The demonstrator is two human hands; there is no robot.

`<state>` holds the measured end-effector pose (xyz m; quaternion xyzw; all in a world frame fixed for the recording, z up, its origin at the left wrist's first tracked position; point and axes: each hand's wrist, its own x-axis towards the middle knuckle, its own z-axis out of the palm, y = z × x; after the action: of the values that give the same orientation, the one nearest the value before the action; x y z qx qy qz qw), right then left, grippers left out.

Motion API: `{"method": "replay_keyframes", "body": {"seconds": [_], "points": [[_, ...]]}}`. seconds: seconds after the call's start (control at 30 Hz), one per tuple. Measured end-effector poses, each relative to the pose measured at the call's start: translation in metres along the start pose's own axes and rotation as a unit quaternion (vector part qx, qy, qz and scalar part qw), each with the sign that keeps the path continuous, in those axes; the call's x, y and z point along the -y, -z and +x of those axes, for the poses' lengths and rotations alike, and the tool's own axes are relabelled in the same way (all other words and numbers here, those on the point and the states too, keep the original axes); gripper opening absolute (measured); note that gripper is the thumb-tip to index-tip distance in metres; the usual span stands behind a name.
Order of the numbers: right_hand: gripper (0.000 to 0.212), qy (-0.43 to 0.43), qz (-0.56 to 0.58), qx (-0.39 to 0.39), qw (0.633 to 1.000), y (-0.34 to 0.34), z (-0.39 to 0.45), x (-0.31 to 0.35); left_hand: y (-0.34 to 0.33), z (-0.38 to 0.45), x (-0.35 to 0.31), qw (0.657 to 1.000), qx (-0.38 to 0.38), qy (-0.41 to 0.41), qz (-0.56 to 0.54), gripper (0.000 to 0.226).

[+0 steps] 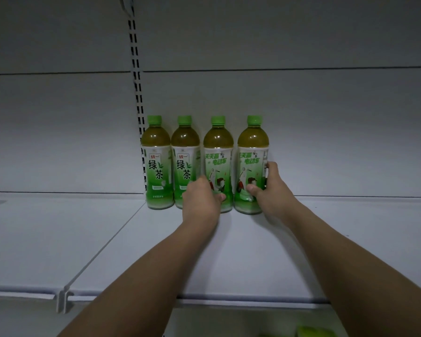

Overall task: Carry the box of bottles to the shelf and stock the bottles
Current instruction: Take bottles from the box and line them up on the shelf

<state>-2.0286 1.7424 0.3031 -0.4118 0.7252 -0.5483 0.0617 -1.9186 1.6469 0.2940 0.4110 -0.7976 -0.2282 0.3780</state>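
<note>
Left hand grips third green tea bottle low on its label; right hand wraps fourth bottle. All four stand at back of white shelf. Full, likely heavy; film slick, so hold mid-body.

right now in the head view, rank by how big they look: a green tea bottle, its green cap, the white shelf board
1. white shelf board, by far the largest
2. green tea bottle; all four bottles look alike in size
3. green cap, smallest
</note>
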Motion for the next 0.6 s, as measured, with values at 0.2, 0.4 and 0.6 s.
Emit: {"method": "replay_keyframes", "body": {"seconds": [0.2, 0.4, 0.6], "points": [[0.052, 0.008, 0.002, -0.008, 1.0, -0.0032, 0.0067, -0.0047, -0.0025, 0.0026, -0.0026, 1.0, 0.001, 0.003, 0.006, 0.033], [0.052, 0.001, 0.005, -0.016, 1.0, -0.0054, 0.0086, -0.0074, -0.0062, 0.0037, -0.0042, 1.0, -0.007, 0.008, 0.009, 0.031], [0.059, -0.025, -0.006, 0.011, 1.0, -0.0022, 0.0045, 0.0002, 0.0028, 0.0067, -0.0094, 0.999, 0.04, 0.026, 0.025, 0.032]]}}
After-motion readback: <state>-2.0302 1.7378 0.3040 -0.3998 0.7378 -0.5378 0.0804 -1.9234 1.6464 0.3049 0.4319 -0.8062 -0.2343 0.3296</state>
